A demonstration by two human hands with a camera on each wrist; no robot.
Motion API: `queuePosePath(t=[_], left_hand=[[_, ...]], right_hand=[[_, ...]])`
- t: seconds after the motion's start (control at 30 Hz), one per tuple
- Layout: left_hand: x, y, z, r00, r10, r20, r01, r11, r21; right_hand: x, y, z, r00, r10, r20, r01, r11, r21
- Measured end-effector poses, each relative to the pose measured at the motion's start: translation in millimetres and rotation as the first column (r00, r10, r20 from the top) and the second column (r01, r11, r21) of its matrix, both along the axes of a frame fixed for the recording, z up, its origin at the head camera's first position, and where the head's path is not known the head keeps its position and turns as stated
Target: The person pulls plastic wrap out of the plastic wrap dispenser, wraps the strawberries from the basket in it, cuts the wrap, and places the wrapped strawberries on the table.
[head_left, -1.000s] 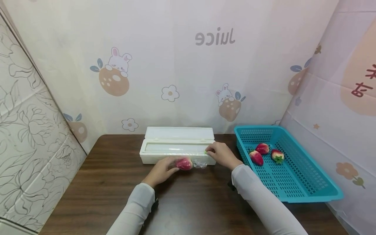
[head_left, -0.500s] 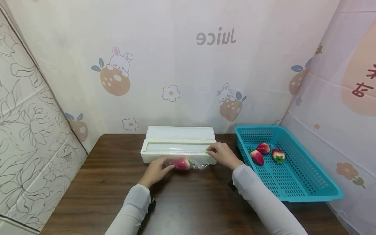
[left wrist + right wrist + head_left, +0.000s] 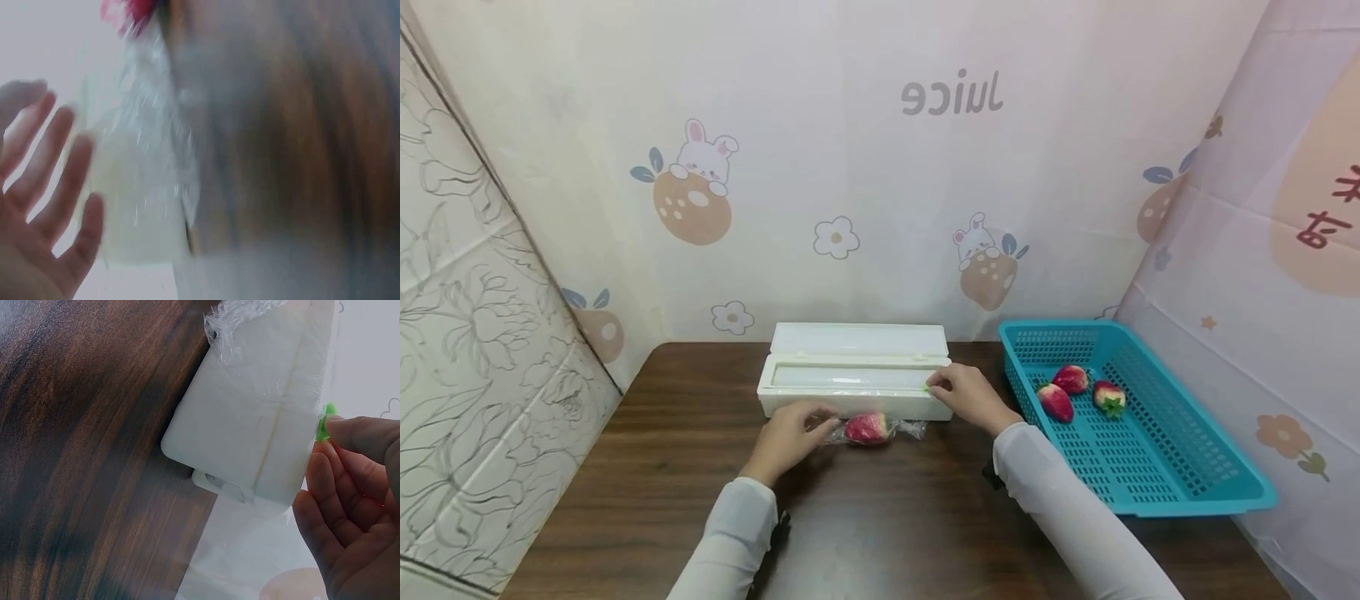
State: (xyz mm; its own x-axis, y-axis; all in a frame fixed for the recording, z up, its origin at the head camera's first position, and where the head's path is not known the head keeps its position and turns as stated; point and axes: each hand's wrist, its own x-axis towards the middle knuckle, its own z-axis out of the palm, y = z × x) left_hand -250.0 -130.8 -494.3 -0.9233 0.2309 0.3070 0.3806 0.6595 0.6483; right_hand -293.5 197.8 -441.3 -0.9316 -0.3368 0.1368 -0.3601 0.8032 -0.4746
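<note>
A white cling wrap dispenser box (image 3: 854,404) stands on the table, its lid (image 3: 859,339) raised. Against its front lies a red strawberry (image 3: 867,428) with clear plastic wrap (image 3: 147,125) around it, loose ends spreading to both sides. My left hand (image 3: 792,440) is at the left end of that wrap; in the left wrist view its fingers (image 3: 65,181) are spread, with nothing between them. At the box's right end my right hand (image 3: 967,394) pinches a small green slider (image 3: 326,422), thumb on top and the other fingers curled at the box's edge.
To the right, a teal perforated basket (image 3: 1195,507) holds three strawberries (image 3: 1108,399). The brown wooden table (image 3: 880,517) meets a printed cloth backdrop (image 3: 850,167) at the back, with more printed sheets on both sides.
My left hand has let go of the wrapped strawberry and drawn back left. The strawberry now lies slightly lower, in front of the box. My right hand stays at the slider.
</note>
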Motion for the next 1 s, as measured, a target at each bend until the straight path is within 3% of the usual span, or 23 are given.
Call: queuePosePath(t=[0.07,0.17,0.23,0.27,0.33,0.4,0.53,0.67,1.0], left_hand=[[0.5,-12,5.2,0.991,0.119,-0.053,-0.116,0.992,0.056],[-3.9,-35,11.3,0.95,0.3,-0.085,-0.278,0.938,0.207],[-9.3,-49,13.2,0.931,0.363,-0.031,-0.342,0.9,0.272],[-11.6,-55,13.5,0.93,0.367,0.016,-0.356,0.89,0.284],[-15.2,-65,13.4,0.932,0.336,0.138,-0.362,0.891,0.274],[-18.6,-71,11.5,0.928,0.26,0.265,-0.332,0.901,0.279],[-22.0,-75,6.3,0.904,0.151,0.399,-0.299,0.891,0.341],[-22.3,-75,2.8,0.899,0.119,0.421,-0.295,0.875,0.384],[-24.0,-77,-0.2,0.906,0.084,0.414,-0.27,0.87,0.413]], right_hand=[[0.0,-1,0.6,1.0,0.008,-0.003,-0.008,1.0,-0.001],[-0.1,-3,1.2,1.0,0.002,0.002,-0.002,1.0,0.0],[0.2,-2,1.5,1.0,-0.004,0.004,0.004,1.0,0.002],[0.4,-2,1.5,1.0,-0.007,0.005,0.007,1.0,0.003],[0.9,-1,1.6,1.0,-0.005,0.006,0.005,1.0,0.006],[1.4,0,1.6,1.0,-0.003,0.005,0.003,1.0,0.005],[1.6,2,0.5,1.0,0.007,-0.013,-0.007,1.0,0.006],[0.4,3,-2.4,0.999,0.016,-0.037,-0.015,1.0,0.009],[-2.9,-3,-6.9,0.993,0.049,-0.105,-0.049,0.999,0.002]])
